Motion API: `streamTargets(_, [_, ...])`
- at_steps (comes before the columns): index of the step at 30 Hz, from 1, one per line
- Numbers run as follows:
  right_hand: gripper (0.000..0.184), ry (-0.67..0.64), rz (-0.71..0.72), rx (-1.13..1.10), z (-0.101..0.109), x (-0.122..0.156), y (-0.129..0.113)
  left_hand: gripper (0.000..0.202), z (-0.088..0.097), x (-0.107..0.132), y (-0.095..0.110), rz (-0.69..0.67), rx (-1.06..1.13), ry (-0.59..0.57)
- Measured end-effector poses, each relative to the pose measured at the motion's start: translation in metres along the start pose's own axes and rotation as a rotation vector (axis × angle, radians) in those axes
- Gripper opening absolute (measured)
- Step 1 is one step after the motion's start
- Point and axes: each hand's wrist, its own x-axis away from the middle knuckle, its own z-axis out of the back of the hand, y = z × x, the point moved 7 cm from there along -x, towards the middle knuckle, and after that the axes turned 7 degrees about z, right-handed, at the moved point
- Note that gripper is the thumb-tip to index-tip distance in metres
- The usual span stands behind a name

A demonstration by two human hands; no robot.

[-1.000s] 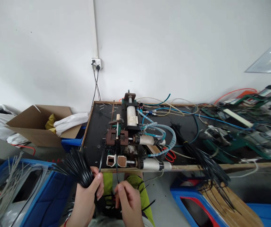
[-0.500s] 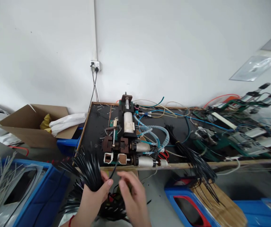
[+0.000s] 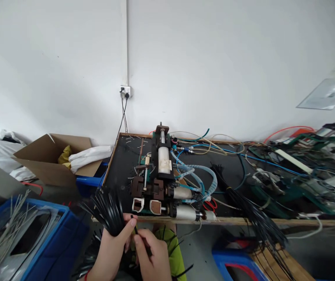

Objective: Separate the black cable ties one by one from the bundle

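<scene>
Head view: the bench top (image 3: 116, 164) was black, edged with wooden strip (image 3: 234, 221), and stood against a white wall (image 3: 214, 58). Small pale offcuts were scattered at its far left corner. A fixture with an upper white cylinder (image 3: 164, 158) and two lower cylinders was positioned at the left part of the bench; blue-and-clear hoses (image 3: 213, 177) looped to its right. A tied bundle of black wires (image 3: 241, 198) lay farther right, its ends overhanging the front edge. A wall socket (image 3: 125, 91) carried two plugs. An open cardboard box (image 3: 43, 168) stood left of the bench, with a blue bin (image 3: 50, 238) nearer the person.

The left hand (image 3: 113, 246) was closed around a bundle of black leads (image 3: 110, 212), in front of the bench's left portion. The right hand (image 3: 152, 251) pinched a single black lead (image 3: 135, 230) just beside the left thumb.
</scene>
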Motion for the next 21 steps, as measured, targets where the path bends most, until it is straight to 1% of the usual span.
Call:
streamTargets(2, [0.045,-0.075,-0.107,-0.087,-0.006,0.006,0.014,0.038,0.000,0.000,0.008,-0.041,0.047,0.021])
streamTargets(3, [0.048,-0.104,-0.163,-0.168,-0.010,0.010,0.022,0.038,0.000,0.000,0.011,-0.055,0.069,0.030])
streamTargets(5, [0.050,-0.101,-0.249,-0.399,-0.016,0.016,0.036,0.040,0.001,-0.002,0.016,-0.060,0.103,0.040])
streamTargets(7, [0.049,-0.003,-0.278,-0.689,-0.020,0.015,0.045,0.042,0.000,-0.004,0.018,-0.053,0.135,0.029])
streamTargets(10, [0.043,0.171,-0.271,-1.074,-0.024,0.006,0.048,0.039,-0.002,-0.006,0.018,-0.055,0.184,0.000])
streamTargets(12, [0.035,0.213,-0.306,-1.247,-0.030,0.000,0.047,0.037,-0.002,-0.007,0.016,-0.054,0.190,-0.012])
streamTargets(15, [0.029,0.223,-0.371,-1.393,-0.038,-0.005,0.047,0.036,0.000,-0.009,0.011,-0.037,0.181,-0.028])
streamTargets(18, [0.027,0.231,-0.413,-1.461,-0.043,-0.007,0.049,0.034,-0.002,-0.010,0.007,-0.014,0.143,-0.068])
streamTargets(21, [0.026,0.217,-0.416,-1.510,-0.047,-0.009,0.048,0.043,-0.003,-0.010,0.008,-0.011,0.096,-0.083])
